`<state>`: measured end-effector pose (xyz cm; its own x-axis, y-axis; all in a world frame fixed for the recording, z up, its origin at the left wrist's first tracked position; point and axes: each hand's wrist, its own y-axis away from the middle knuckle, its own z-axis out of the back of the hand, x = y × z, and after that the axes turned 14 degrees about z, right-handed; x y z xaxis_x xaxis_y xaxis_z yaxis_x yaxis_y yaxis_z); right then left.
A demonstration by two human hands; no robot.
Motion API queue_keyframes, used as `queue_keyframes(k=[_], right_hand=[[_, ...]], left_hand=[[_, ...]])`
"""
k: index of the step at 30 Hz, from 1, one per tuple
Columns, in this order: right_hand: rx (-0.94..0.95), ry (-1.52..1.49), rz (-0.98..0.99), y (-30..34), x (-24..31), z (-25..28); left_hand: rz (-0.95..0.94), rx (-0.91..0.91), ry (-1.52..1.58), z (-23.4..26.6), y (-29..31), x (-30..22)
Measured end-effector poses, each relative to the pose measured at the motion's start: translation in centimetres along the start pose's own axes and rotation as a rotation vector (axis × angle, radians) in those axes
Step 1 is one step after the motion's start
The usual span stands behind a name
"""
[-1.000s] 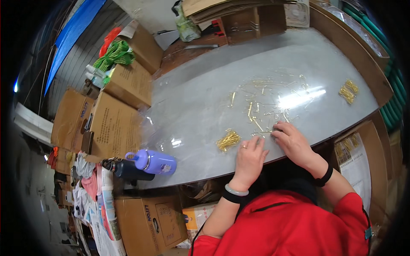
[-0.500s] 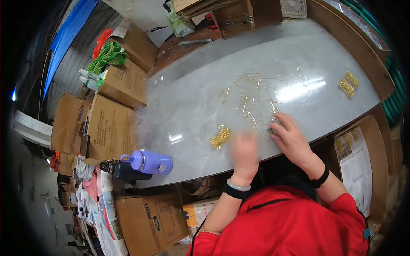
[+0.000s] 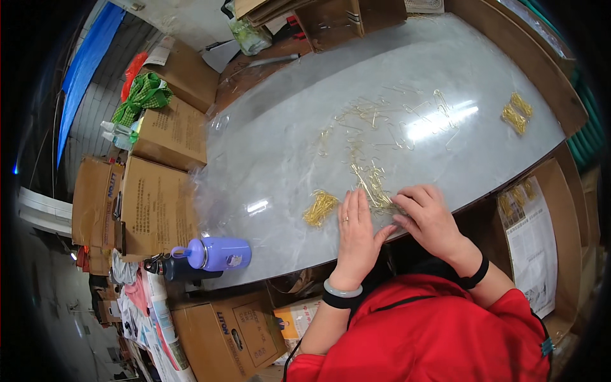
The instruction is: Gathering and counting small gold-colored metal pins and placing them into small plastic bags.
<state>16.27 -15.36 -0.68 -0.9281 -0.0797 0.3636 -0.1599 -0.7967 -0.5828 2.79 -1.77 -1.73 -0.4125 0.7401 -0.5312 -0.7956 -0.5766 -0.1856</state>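
A small heap of thin gold wire hooks (image 3: 372, 183) lies on the grey tabletop between my two hands. My left hand (image 3: 358, 230) is flat, its fingers stretched along the heap's left side, with a ring and a pale bangle showing. On the other side my right hand (image 3: 429, 219) curves inward, fingertips at the hooks and thumb apart from the fingers. A denser gold pile (image 3: 320, 208) sits just left of my left hand. Farther out, loose wire hooks (image 3: 372, 111) lie scattered, and another gold bundle (image 3: 516, 114) rests at the far right.
The grey table (image 3: 267, 159) has a purple bottle (image 3: 226, 253) and a dark bottle (image 3: 191, 267) at its near left corner. Cardboard boxes (image 3: 159, 197) line the left side. A cardboard edging (image 3: 541, 70) runs along the right, and an open carton (image 3: 331, 22) stands at the back.
My right hand has drawn slightly nearer, and hooks are now gathered between both hands. My left hand, blurred before, now lies flat beside them. The whole view has shifted a little.
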Motion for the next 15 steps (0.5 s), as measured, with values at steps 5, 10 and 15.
queue_keyframes(k=[5, 10, 15], right_hand=[[0.075, 0.023, 0.135, -0.4, -0.7, -0.3], [-0.013, -0.106, 0.026, 0.1, -1.1, 0.3], [0.047, 0.173, -0.025, -1.0, -1.5, 1.4]], left_hand=[[-0.112, 0.071, -0.008, 0.3, -1.4, 0.3], [-0.191, 0.121, 0.012, 0.5, -1.4, 0.2], [-0.21, 0.081, 0.059, 0.4, -1.2, 0.4]])
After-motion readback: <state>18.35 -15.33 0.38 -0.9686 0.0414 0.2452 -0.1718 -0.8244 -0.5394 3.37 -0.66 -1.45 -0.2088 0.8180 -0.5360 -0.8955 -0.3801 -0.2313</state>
